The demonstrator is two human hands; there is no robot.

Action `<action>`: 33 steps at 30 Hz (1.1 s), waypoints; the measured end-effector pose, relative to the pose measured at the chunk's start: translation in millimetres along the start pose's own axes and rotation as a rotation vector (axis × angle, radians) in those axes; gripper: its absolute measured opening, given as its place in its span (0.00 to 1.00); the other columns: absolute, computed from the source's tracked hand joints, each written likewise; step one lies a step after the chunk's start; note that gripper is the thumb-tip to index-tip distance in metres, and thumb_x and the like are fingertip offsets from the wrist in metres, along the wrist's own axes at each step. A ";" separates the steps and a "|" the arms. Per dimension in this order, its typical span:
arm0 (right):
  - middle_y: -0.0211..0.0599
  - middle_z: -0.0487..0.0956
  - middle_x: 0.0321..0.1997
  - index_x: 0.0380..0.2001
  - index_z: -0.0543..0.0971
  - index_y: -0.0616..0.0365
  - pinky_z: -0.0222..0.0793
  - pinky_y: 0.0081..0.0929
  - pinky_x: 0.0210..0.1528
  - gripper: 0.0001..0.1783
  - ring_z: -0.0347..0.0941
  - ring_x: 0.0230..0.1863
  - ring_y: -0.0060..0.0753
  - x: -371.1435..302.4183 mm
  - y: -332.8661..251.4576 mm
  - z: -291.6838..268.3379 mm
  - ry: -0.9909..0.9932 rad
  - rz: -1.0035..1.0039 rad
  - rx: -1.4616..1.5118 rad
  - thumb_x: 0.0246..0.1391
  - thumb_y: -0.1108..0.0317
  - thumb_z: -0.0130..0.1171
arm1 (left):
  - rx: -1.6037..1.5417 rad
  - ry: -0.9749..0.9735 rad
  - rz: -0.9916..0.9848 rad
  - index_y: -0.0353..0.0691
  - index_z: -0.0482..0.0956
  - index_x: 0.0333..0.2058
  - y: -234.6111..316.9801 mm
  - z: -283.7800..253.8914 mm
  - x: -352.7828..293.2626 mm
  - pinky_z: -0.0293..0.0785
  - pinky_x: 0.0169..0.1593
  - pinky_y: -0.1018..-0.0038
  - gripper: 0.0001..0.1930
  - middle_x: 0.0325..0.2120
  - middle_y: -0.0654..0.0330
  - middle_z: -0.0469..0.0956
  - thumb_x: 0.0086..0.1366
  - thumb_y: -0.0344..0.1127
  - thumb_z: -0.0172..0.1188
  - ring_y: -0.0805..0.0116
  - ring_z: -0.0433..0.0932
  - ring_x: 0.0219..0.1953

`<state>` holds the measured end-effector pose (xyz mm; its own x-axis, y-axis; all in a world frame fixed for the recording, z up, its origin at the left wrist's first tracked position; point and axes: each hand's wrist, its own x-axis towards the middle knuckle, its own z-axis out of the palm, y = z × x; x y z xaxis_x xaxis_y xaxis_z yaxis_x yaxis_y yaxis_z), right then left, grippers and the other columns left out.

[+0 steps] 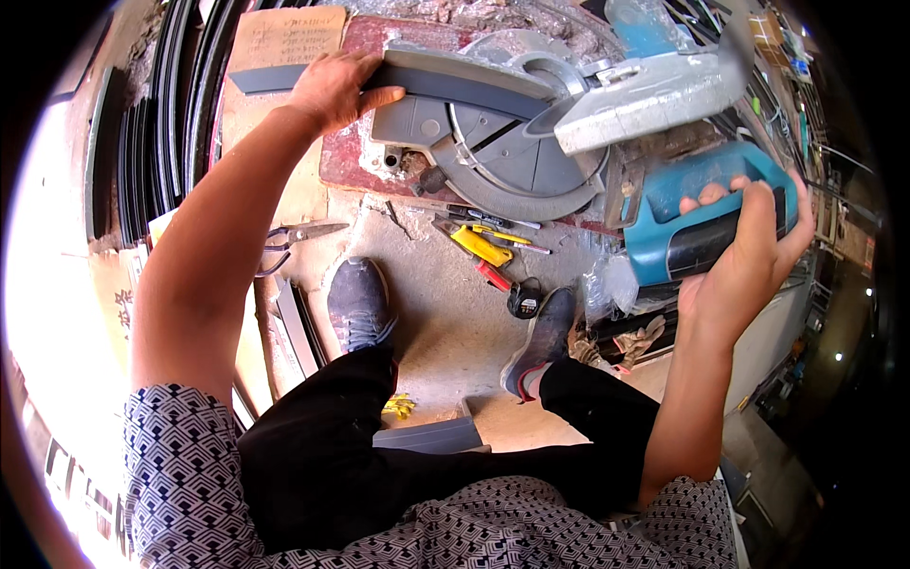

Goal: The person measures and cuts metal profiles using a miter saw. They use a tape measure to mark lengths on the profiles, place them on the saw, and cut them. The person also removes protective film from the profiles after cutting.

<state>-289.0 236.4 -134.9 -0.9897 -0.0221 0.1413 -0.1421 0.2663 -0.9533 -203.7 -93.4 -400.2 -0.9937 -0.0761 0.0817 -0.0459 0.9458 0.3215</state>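
Note:
A long dark-grey strip (455,88) lies along the fence of a mitre saw (512,166) on the floor ahead of me. My left hand (334,92) grips the strip at the left end of the fence, fingers over the top and thumb pointing right. At the right, my right hand (749,232) is wrapped round the saw's teal handle (654,237). The saw's pale blade guard (654,100) stands tilted above the right end of the strip. The blade itself is hidden from this view.
Scissors (301,233), a yellow-handled tool (483,245), pens and a black tape measure (523,298) lie between the saw and my shoes. Dark profiles (161,123) are stacked at left, near cardboard (284,38). Work gloves (640,343) lie right of my right shoe (542,337).

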 end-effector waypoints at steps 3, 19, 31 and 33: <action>0.42 0.74 0.41 0.64 0.57 0.58 0.80 0.41 0.34 0.30 0.73 0.29 0.32 -8.4 2.0 6.0 0.025 0.024 -0.024 0.61 0.74 0.55 | 0.018 -0.001 0.007 0.37 0.79 0.52 -3.2 3.3 0.4 0.73 0.58 0.55 0.34 0.44 0.48 0.82 0.69 0.66 0.55 0.46 0.78 0.51; 0.45 0.74 0.36 0.65 0.56 0.55 0.79 0.40 0.31 0.32 0.73 0.26 0.34 -28.5 12.1 17.1 0.004 -0.058 -0.049 0.59 0.74 0.54 | 0.066 -0.053 -0.063 0.38 0.77 0.57 -0.4 1.9 -0.1 0.69 0.62 0.55 0.37 0.49 0.48 0.81 0.69 0.68 0.52 0.47 0.78 0.55; 0.43 0.74 0.36 0.66 0.55 0.53 0.79 0.41 0.31 0.34 0.72 0.25 0.34 -38.1 22.2 19.4 0.002 -0.023 0.013 0.59 0.74 0.54 | 0.075 -0.109 -0.088 0.38 0.75 0.60 2.0 -2.1 1.3 0.69 0.64 0.56 0.38 0.51 0.48 0.80 0.69 0.68 0.52 0.47 0.77 0.57; 0.43 0.75 0.36 0.67 0.54 0.53 0.79 0.41 0.31 0.33 0.72 0.26 0.34 -41.2 22.5 20.5 -0.001 -0.049 -0.005 0.61 0.73 0.53 | 0.077 -0.109 -0.086 0.39 0.75 0.60 2.6 -1.3 2.1 0.69 0.64 0.56 0.38 0.51 0.48 0.80 0.69 0.68 0.52 0.47 0.77 0.56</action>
<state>-251.8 223.5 -167.7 -0.9817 -0.0364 0.1870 -0.1899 0.2699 -0.9440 -205.8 -91.5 -397.9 -0.9908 -0.1268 -0.0467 -0.1345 0.9591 0.2490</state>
